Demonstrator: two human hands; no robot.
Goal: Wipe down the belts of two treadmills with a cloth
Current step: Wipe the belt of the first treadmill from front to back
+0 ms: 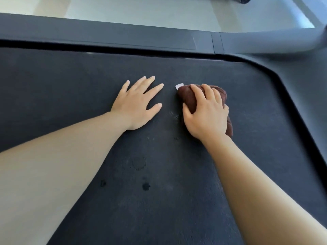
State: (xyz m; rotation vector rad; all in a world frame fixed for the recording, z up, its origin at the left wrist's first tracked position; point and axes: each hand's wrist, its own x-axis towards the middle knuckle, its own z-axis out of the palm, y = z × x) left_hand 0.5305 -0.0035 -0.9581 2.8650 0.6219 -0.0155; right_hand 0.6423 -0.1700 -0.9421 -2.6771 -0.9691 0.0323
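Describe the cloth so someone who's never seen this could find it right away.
Start from the wide dark treadmill belt filling the view. Two bare hands rest on it; the cloth is bunched under the right hand. It is the only brown thing there, with a small white tag at its far edge.

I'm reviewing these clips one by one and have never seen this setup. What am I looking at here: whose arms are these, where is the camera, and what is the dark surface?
There is one picture, from a camera worn on a person's head, looking down at their own bare arms. The dark surface is a treadmill belt, with the grey side rail beyond it. The left hand lies flat and empty on the belt, fingers spread. The right hand presses a bunched brown cloth against the belt; a small white tag sticks out of it. A few dark spots mark the belt nearer the person.
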